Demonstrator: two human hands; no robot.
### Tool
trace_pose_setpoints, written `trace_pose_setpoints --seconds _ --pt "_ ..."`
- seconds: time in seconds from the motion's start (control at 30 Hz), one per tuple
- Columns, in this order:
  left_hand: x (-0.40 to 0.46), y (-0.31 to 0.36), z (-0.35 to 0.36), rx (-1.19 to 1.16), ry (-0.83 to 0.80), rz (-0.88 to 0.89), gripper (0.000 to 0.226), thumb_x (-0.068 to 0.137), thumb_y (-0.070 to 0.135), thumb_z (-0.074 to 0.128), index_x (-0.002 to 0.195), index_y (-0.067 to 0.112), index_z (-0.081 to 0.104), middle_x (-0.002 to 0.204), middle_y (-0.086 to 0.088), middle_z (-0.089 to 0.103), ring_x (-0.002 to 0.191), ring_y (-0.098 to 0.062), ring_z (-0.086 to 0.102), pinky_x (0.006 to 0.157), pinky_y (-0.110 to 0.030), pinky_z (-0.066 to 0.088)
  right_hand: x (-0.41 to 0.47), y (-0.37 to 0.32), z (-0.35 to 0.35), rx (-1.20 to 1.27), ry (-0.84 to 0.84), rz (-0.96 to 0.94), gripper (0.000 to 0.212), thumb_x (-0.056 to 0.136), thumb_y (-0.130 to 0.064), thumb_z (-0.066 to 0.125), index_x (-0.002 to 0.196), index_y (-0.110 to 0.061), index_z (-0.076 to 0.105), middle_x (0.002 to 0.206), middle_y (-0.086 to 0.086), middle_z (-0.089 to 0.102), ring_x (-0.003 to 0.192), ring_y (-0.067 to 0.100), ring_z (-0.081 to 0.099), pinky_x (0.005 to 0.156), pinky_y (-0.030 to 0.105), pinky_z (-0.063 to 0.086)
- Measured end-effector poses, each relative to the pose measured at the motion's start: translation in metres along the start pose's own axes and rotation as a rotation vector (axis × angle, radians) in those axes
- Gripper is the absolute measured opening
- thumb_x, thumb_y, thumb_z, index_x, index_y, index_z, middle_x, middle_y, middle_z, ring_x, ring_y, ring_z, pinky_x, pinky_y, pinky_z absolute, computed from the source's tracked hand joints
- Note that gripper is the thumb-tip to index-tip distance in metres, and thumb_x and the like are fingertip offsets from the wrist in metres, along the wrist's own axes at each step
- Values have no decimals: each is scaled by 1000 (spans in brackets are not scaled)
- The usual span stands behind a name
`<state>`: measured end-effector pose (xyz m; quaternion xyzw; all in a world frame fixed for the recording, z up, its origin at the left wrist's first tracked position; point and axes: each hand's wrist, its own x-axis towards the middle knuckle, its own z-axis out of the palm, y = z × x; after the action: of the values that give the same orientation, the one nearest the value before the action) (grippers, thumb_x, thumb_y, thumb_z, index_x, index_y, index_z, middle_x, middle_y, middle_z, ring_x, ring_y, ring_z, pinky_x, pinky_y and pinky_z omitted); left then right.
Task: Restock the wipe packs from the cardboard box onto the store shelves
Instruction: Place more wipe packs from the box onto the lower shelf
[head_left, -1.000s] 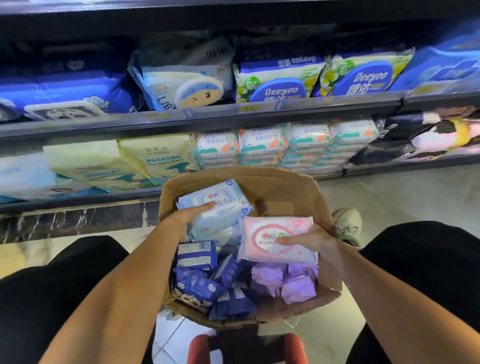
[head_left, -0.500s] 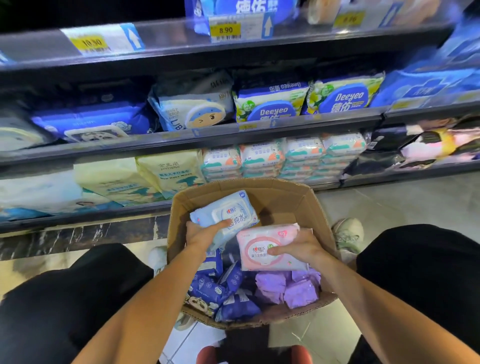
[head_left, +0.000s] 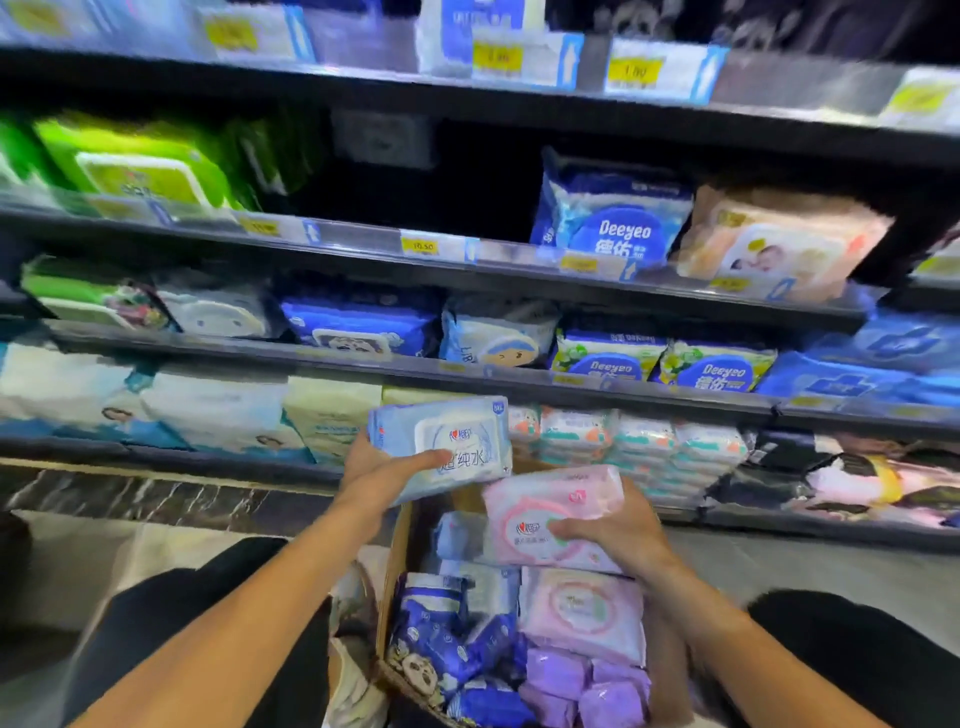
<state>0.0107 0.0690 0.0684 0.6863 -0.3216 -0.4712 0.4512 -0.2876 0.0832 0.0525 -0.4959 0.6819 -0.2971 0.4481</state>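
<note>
Left hand (head_left: 382, 475) closed on blue pack (head_left: 441, 447), thumb across its front face, fingers behind; pack held tilted, above box (head_left: 397, 577) and in front of bottom shelf (head_left: 171, 460). Right hand (head_left: 618, 535) closed on pink pack (head_left: 550, 514), thumb on the printed front, fingers wrapped under the right edge; pack held just over the box contents, lower than and right of blue pack, the two packs near but apart. Box on floor between both knees, open at top. Inside, second pink pack (head_left: 584, 610) directly below the held one; purple packs (head_left: 587, 686) at near right; dark blue packs (head_left: 452, 639) at near left; pale blue packs (head_left: 457, 540) under the left forearm side. Shelves behind stocked in rows: Deeyeo packs (head_left: 613, 221) upper right, green packs (head_left: 135, 166) upper left, small white-and-teal stacks (head_left: 644, 441) on bottom shelf just behind the box. Price tags (head_left: 423, 246) on shelf edges, mostly blurred.
</note>
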Motion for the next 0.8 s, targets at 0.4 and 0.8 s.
trace_pose_setpoints --seconds 0.4,0.8 --pt "-13 73 -82 -546 143 275 70 54 18 95 117 24 65 107 1 75 100 -17 71 94 -40 55 -44 -175 -33 97 57 -371 58 56 1 94 105 -14 68 91 -2 78 82 13 75 68 25 59" --pt "-2 93 -109 -633 180 319 89 44 31 96 126 22 62 114 2 73 104 -14 70 90 -38 57 -15 -270 -7 499 100 -278 50 66 -15 90 111 -5 71 100 9 78 92 25 75 82 39 59"
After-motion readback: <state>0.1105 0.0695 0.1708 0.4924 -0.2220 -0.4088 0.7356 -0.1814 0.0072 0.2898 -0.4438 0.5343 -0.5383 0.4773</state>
